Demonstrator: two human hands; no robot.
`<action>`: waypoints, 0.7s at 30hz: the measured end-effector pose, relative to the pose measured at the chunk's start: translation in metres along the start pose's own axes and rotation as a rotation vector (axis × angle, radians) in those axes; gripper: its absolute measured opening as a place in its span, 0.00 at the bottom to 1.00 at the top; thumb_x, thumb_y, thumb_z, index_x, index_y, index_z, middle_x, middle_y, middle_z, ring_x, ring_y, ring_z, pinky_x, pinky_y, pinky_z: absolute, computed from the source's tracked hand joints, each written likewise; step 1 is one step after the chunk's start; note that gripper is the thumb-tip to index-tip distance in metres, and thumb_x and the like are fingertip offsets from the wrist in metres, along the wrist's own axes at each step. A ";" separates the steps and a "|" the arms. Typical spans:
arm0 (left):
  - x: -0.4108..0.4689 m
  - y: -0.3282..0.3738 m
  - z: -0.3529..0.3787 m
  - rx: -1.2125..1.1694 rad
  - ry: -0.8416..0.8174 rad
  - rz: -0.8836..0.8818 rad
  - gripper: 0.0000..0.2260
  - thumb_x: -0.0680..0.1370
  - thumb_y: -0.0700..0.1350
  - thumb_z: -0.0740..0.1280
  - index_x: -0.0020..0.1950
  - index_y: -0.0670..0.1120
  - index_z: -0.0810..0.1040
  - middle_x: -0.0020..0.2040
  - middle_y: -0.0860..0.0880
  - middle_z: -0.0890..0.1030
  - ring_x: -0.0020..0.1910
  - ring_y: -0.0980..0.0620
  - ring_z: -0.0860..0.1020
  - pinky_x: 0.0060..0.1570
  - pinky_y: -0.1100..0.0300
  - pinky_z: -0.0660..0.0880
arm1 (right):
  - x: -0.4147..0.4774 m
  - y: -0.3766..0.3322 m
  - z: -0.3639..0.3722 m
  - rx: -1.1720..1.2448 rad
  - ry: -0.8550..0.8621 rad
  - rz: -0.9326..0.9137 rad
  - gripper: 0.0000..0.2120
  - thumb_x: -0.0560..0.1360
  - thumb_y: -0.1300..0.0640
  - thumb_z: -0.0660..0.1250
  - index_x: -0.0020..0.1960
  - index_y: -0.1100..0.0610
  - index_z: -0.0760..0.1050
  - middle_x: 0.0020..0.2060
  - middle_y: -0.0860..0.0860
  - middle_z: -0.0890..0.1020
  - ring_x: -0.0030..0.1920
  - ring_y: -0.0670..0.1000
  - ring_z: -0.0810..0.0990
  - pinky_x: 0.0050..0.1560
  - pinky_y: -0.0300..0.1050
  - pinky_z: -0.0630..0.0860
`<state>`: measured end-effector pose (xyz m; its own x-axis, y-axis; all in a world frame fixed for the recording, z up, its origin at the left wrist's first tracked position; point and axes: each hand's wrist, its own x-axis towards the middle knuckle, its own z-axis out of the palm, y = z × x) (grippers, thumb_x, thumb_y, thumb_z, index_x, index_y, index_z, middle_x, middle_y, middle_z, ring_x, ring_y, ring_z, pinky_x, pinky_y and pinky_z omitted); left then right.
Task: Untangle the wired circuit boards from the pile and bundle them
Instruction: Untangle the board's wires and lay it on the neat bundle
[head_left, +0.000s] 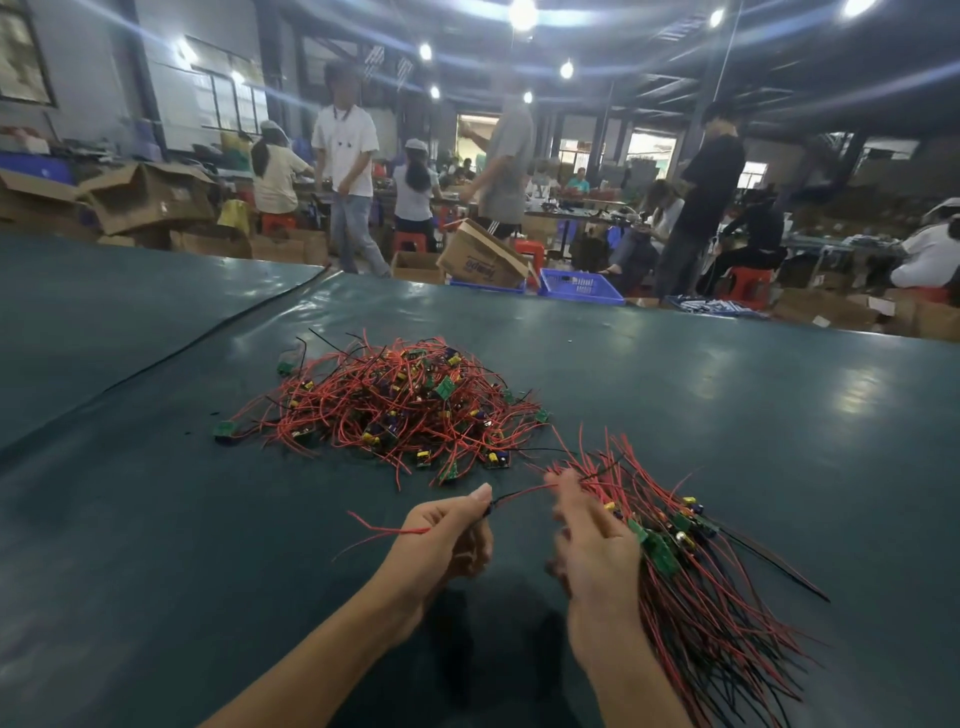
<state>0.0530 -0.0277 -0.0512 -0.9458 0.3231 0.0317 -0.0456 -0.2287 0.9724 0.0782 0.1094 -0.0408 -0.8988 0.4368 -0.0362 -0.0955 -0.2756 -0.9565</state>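
A tangled pile of small green circuit boards with red and black wires (395, 410) lies in the middle of the dark green table (156, 519). My left hand (447, 535) pinches one wired board's red and black leads between thumb and fingers; red wire ends stick out to its left. The lead stretches right to my right hand (597, 551), which grips a thick bundle of wired boards (691, 561). The bundle's wires fan out above the hand and trail down to the lower right.
The table's far edge (571, 291) runs across the view; a seam with a black strip (208, 338) crosses its left part. Beyond stand cardboard boxes (483, 254), a blue crate (579, 286), red stools and several people working or walking.
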 end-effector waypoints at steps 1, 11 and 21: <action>0.000 -0.001 0.001 0.010 -0.014 0.006 0.18 0.69 0.60 0.68 0.28 0.48 0.77 0.29 0.48 0.77 0.27 0.54 0.73 0.30 0.65 0.70 | -0.007 0.004 0.008 -0.061 -0.060 -0.014 0.20 0.69 0.42 0.69 0.42 0.60 0.84 0.27 0.48 0.76 0.27 0.46 0.71 0.27 0.44 0.71; 0.002 -0.003 -0.003 0.150 -0.047 0.087 0.16 0.70 0.56 0.72 0.28 0.48 0.79 0.26 0.50 0.77 0.26 0.55 0.75 0.32 0.65 0.72 | -0.015 0.015 0.022 -0.082 -0.100 0.031 0.11 0.77 0.51 0.68 0.40 0.46 0.87 0.32 0.57 0.84 0.38 0.50 0.83 0.49 0.55 0.82; 0.004 0.005 -0.012 0.159 -0.085 0.166 0.17 0.70 0.50 0.69 0.25 0.43 0.73 0.22 0.47 0.73 0.23 0.54 0.69 0.31 0.67 0.69 | 0.022 -0.012 -0.018 0.279 0.053 0.142 0.11 0.80 0.53 0.65 0.49 0.60 0.83 0.23 0.44 0.67 0.18 0.41 0.58 0.17 0.34 0.57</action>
<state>0.0451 -0.0384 -0.0492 -0.9055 0.3704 0.2070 0.1660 -0.1398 0.9762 0.0675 0.1374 -0.0356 -0.8886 0.4193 -0.1860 -0.0908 -0.5582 -0.8247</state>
